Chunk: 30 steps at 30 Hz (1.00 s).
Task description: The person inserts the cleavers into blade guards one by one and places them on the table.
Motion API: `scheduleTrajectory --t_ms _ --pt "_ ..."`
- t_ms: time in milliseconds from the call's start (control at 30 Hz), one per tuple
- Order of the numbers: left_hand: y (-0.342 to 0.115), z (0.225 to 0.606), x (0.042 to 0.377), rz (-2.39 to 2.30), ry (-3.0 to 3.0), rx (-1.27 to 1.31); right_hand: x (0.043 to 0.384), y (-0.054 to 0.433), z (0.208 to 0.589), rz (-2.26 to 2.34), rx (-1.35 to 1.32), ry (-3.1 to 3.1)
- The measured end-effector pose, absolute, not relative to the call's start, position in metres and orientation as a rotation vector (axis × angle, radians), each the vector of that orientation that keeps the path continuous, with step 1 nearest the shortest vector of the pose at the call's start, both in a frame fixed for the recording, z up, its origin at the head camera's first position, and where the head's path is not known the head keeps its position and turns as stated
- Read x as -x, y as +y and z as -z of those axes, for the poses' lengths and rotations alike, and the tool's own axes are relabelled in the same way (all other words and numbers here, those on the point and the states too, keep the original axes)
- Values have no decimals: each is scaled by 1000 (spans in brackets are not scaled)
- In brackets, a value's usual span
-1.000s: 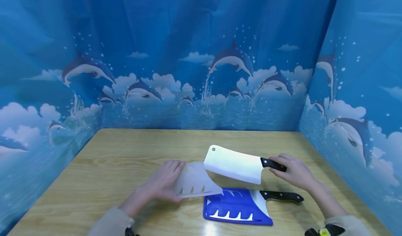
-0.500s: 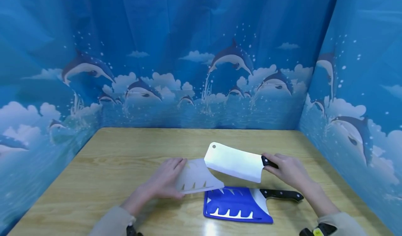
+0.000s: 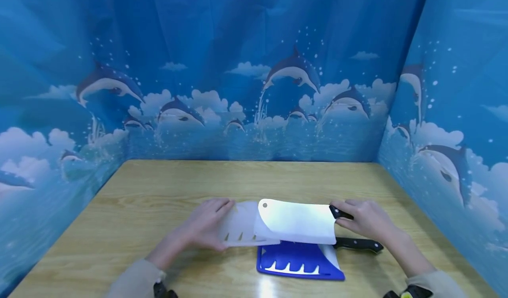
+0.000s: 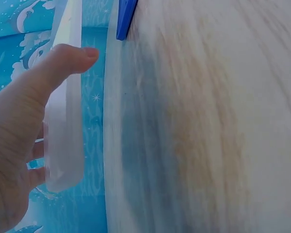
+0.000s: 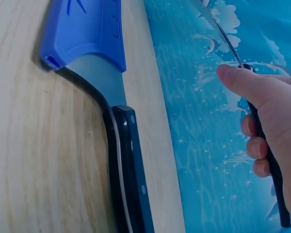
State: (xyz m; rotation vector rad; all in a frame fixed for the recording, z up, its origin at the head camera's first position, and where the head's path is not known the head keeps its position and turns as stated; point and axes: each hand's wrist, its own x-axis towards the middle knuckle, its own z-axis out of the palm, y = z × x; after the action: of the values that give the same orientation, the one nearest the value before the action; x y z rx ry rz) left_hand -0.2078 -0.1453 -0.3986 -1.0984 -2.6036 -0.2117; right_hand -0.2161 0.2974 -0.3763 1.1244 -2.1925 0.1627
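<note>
My left hand [image 3: 208, 223] grips a translucent white blade sheath [image 3: 240, 225] with tooth-shaped slots, held above the table. The left wrist view shows the thumb on the sheath's [image 4: 65, 141] near side and fingers behind it. A cleaver [image 3: 299, 221] with a broad bright blade and a hole near its far end is in my right hand [image 3: 367, 218], which holds its black riveted handle. The blade's far end overlaps the sheath's curved mouth; its lower corner seems to lie behind the translucent wall. How deep it sits is unclear. In the right wrist view, fingers wrap the handle [image 5: 269, 160].
Below them on the wooden table [image 3: 158, 192] lies a second cleaver [image 3: 359, 244], its blade in a blue sheath [image 3: 293, 267] and its black handle pointing right. A dolphin-print curtain [image 3: 222, 68] closes off the back and sides.
The cleaver has come down and levelled out, and its far end now overlaps the white sheath's mouth. The sheath has shifted slightly left; the blue-sheathed cleaver stays put.
</note>
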Motion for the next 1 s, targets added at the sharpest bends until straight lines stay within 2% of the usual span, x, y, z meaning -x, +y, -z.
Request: scheduleTrajectory --t_ms 300,667,1000 --pt "-153 386 204 198 -2572 1137 213 295 367 -233 -1218 -2213" --pt "-156 388 204 93 -2495 1257 212 296 369 -263 -1338 -2165" --pt "-149 393 188 -107 -2600 1150 199 291 382 -301 -1293 -2260"
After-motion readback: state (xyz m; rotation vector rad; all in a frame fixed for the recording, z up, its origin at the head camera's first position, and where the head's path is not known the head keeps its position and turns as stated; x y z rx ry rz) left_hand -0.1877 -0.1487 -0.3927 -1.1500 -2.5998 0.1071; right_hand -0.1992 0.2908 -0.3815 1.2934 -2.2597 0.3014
